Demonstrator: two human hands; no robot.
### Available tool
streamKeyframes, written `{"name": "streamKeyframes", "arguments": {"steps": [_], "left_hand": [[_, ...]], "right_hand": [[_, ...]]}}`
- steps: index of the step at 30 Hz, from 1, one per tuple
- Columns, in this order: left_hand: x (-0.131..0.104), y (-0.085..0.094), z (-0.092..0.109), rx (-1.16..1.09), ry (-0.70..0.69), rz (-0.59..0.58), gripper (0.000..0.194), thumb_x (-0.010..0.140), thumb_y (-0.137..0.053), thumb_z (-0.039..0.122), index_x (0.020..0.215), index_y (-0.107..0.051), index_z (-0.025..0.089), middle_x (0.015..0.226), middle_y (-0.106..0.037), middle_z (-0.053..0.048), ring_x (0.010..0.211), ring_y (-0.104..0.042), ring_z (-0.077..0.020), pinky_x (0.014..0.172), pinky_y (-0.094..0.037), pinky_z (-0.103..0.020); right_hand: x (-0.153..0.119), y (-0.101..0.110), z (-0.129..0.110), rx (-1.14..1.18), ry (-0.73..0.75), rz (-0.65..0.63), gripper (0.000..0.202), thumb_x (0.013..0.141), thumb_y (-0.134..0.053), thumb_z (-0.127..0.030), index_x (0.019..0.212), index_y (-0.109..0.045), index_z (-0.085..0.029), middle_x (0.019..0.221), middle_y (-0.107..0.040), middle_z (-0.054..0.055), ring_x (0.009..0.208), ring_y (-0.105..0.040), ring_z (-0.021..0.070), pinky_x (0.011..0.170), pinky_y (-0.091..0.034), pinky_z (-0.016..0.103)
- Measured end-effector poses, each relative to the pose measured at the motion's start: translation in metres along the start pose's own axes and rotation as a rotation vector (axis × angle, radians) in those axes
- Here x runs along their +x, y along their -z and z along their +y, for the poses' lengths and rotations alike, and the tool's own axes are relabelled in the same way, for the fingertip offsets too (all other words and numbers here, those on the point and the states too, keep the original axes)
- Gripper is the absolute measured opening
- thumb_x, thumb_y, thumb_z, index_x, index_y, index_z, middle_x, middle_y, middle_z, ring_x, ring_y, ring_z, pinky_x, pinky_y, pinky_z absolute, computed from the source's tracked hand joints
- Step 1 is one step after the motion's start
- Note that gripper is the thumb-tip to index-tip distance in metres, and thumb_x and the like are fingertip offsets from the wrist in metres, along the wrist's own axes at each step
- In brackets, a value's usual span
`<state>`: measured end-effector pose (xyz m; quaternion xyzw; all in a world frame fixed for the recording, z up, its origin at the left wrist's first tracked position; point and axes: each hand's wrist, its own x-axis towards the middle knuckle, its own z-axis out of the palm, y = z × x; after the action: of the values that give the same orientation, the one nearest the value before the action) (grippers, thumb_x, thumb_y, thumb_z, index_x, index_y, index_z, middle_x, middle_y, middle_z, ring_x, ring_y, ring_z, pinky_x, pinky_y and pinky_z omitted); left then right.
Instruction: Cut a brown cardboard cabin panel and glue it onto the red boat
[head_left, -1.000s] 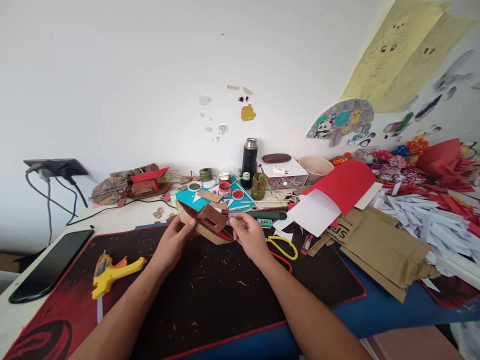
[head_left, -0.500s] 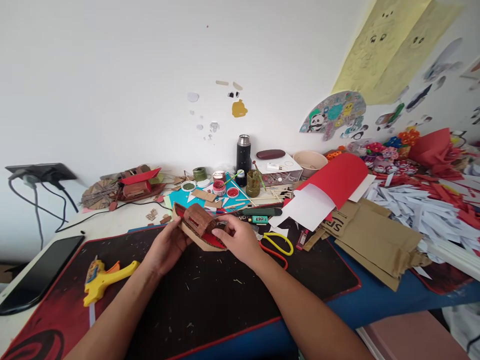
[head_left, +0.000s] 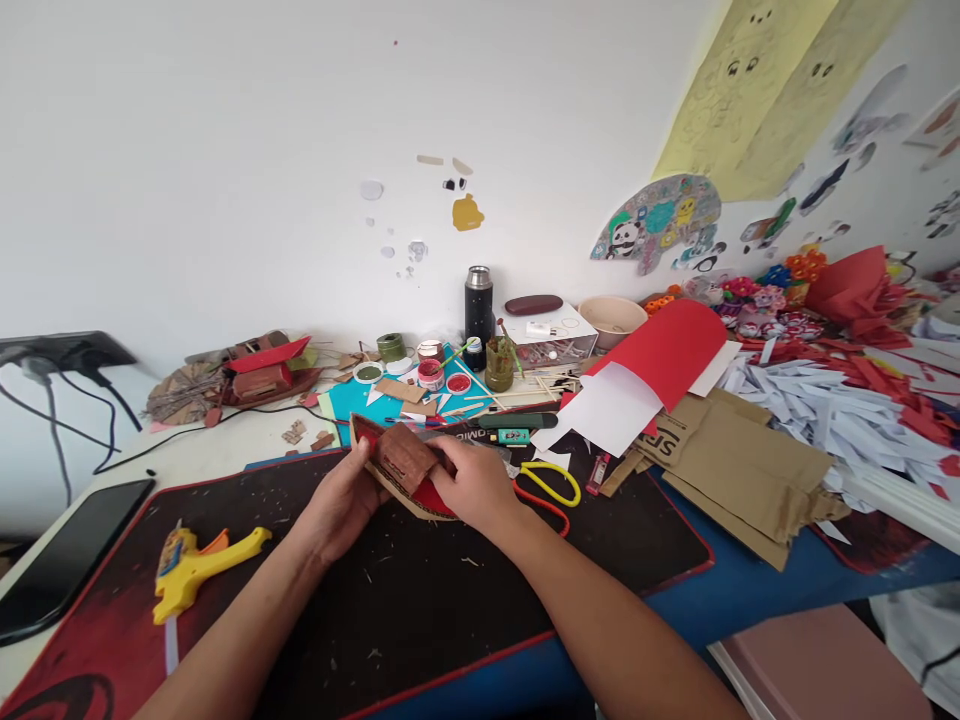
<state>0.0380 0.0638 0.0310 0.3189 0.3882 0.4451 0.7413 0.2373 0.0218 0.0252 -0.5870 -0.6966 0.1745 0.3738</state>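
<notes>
A small cardboard boat (head_left: pixel 407 463) with a red inside and a brown curved cabin is held up over the dark mat (head_left: pixel 450 610). My left hand (head_left: pixel 346 505) grips its left end, thumb on the upper edge and fingers underneath. At the right end my right hand (head_left: pixel 474 482) is closed on it, with fingertips against the cabin's open end. The boat is tilted, so its far side and underside are hidden. Left of my arms a yellow hot glue gun (head_left: pixel 199 568) lies on the mat.
Paint pots (head_left: pixel 430 374) and a black thermos (head_left: pixel 478 310) stand at the back. Scissors with yellow and red handles (head_left: pixel 551 484) lie right of my hand. Cardboard sheets (head_left: pixel 742 480) and paper strips (head_left: pixel 795 415) cover the right. A phone (head_left: pixel 71 560) lies at left.
The boat has been tipped and turned slightly, showing more of its cabin roof. My right fingers have shifted against the cabin's end. The whole view has moved a little.
</notes>
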Motion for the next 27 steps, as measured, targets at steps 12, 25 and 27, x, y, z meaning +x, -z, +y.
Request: {"name": "streamKeyframes", "arguments": {"steps": [12, 25, 27], "left_hand": [[-0.007, -0.021, -0.007, -0.054, -0.048, 0.115, 0.037, 0.084, -0.081, 0.034, 0.116, -0.075, 0.017, 0.113, -0.082, -0.011, 0.105, -0.078, -0.0309, 0.092, -0.064, -0.038], [-0.005, -0.020, -0.012, -0.064, -0.017, 0.120, 0.032, 0.086, -0.076, 0.031, 0.115, -0.075, 0.017, 0.112, -0.082, -0.011, 0.106, -0.077, -0.0313, 0.096, -0.064, -0.041], [-0.005, -0.020, -0.012, -0.068, -0.017, 0.118, 0.033, 0.087, -0.076, 0.030, 0.116, -0.074, 0.017, 0.115, -0.081, -0.011, 0.107, -0.077, -0.0306, 0.096, -0.063, -0.041]], "right_hand": [[-0.001, 0.007, -0.010, -0.094, -0.001, -0.096, 0.044, 0.091, -0.060, -0.021, 0.133, -0.071, -0.027, 0.118, -0.082, 0.004, 0.103, -0.076, 0.0262, 0.085, -0.052, 0.033], [-0.002, 0.005, -0.010, -0.090, 0.034, -0.108, 0.038, 0.093, -0.056, -0.016, 0.125, -0.073, -0.026, 0.113, -0.082, 0.005, 0.099, -0.076, 0.0262, 0.080, -0.050, 0.034], [-0.002, 0.004, -0.009, -0.080, 0.030, -0.108, 0.038, 0.093, -0.055, -0.015, 0.125, -0.073, -0.026, 0.114, -0.082, 0.006, 0.098, -0.075, 0.0260, 0.081, -0.050, 0.034]]}}
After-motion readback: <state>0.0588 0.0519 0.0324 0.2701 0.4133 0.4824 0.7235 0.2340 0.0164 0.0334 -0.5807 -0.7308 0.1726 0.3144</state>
